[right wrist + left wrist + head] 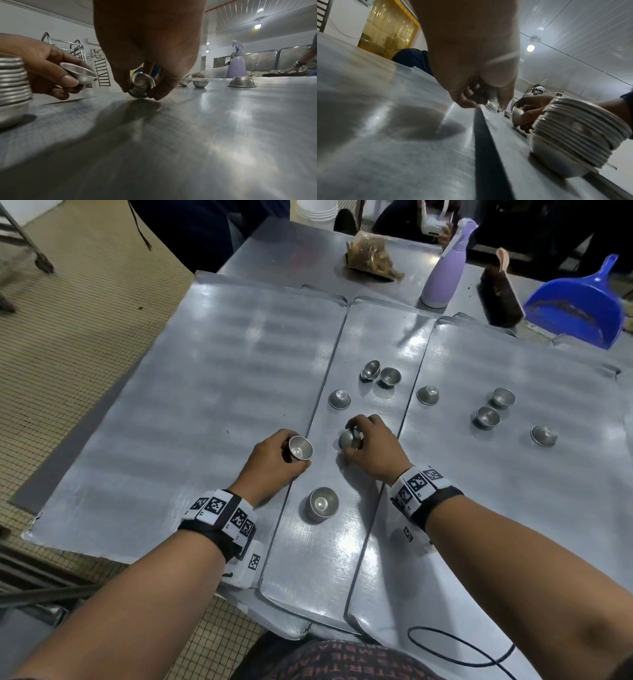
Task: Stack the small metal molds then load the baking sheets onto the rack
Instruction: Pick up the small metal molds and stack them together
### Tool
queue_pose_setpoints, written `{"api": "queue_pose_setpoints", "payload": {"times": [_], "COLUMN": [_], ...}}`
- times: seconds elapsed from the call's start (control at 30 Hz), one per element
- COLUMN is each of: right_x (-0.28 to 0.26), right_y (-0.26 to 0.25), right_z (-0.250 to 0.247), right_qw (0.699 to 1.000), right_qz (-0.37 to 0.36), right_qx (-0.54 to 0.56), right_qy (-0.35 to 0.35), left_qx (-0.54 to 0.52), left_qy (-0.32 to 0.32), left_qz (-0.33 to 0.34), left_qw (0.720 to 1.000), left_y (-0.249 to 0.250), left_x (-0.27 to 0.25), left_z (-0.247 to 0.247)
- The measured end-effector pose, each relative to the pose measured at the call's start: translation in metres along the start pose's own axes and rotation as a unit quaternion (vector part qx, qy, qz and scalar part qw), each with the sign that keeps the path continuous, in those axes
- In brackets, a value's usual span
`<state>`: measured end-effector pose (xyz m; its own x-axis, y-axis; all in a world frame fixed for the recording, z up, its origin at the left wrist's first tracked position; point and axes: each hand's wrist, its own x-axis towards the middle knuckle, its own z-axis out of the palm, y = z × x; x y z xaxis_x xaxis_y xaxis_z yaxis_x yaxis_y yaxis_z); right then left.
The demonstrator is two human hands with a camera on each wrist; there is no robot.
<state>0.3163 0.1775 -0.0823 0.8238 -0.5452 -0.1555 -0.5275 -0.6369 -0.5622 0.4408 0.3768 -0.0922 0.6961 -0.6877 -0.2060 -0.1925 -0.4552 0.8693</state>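
Three baking sheets lie side by side: left (191,392), middle (373,344), right (513,491). My left hand (274,460) grips a small metal mold (300,447) at the left sheet's right edge, its mouth tilted up. My right hand (373,446) pinches another mold (350,438) tipped on its side on the middle sheet; the right wrist view shows that mold (141,86) between my fingertips. A stack of nested molds (322,503) stands near me on the middle sheet. Several loose molds, such as one (339,399), lie farther back and on the right sheet.
At the table's far end stand a purple spray bottle (445,268), a brush (500,292), a blue dustpan (582,302) and a bag of scraps (371,256). Metal racks (101,63) stand in the background. A black cable (455,652) loops at the near right edge.
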Motion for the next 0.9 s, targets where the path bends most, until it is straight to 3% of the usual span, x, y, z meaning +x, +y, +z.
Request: {"api": "queue_pose_setpoints", "payload": {"times": [0.13,0.9], "right_x": [-0.003,-0.017], "right_y": [0.001,0.009], "right_z": [0.000,-0.001], "right_qw": [1.000,1.000], "right_qz": [-0.009,0.011], "right_qx": [0.013,-0.019], "right_qy": [0.007,-0.020], "left_qx": [-0.035,0.022], "left_qy": [-0.007,-0.026], "left_qz": [-0.019,-0.009], "left_qw": [0.999,0.999], "left_y": [-0.006,-0.008], "left_x": [0.003,0.006], "left_z": [0.002,0.009]}}
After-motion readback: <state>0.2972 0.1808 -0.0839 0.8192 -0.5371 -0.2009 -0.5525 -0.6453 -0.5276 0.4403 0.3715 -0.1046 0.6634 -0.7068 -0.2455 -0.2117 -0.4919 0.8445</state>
